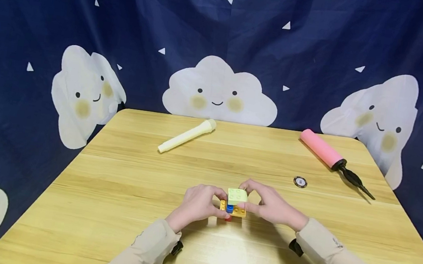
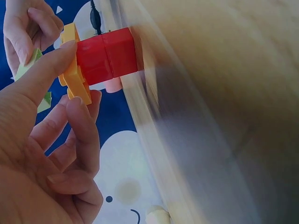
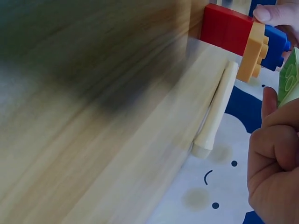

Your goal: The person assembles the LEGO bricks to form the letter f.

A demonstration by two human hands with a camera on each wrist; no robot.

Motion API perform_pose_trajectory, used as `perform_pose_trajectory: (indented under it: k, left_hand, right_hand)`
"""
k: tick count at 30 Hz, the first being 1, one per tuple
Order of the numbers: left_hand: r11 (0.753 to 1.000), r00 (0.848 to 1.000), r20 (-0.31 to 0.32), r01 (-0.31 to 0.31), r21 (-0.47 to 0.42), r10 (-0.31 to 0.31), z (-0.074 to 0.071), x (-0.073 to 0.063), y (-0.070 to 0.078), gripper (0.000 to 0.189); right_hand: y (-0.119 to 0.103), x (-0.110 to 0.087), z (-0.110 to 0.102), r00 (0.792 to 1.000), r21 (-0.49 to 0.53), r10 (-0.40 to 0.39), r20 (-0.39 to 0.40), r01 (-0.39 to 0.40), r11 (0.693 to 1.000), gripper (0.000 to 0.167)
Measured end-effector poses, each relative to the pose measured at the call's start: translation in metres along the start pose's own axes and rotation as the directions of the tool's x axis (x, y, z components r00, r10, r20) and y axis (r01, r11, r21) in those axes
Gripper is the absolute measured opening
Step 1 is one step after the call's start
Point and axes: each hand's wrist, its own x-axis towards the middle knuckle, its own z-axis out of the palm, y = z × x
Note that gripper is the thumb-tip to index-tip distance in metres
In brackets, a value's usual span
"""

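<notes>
A small stack of toy building bricks stands on the table in the head view. Its base is red bricks [image 2: 106, 55], with a flat orange brick [image 3: 251, 55] across them and a blue brick [image 3: 274, 48] on top. My left hand [image 1: 200, 202] grips the stack at the orange brick, between thumb and fingers. From the other side, my right hand [image 1: 275, 206] pinches a light green brick [image 1: 237, 196] over the blue one. The right wrist view has a gap between green and blue. Fingers partly cover the stack in the head view.
Behind the hands on the wooden table [image 1: 107, 189] lies a cream toy microphone [image 1: 187, 136]. A round dark-rimmed chip [image 1: 300, 182] lies to the right. Farther back right is a pink hand pump [image 1: 321, 148] with a black nozzle. A blue cloud-print curtain [image 1: 224, 31] hangs behind the table.
</notes>
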Motion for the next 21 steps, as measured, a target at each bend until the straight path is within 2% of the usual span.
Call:
perform_pose_trajectory:
  k: [21]
  left_hand:
    - [1.000, 1.000, -0.001, 0.019, -0.015, -0.019, 0.0000, -0.0004, -0.0002, 0.035]
  right_hand:
    - [0.0029, -0.0041, 0.0076, 1.000, 0.047, 0.019, -0.013, -0.018, 0.999, 0.025]
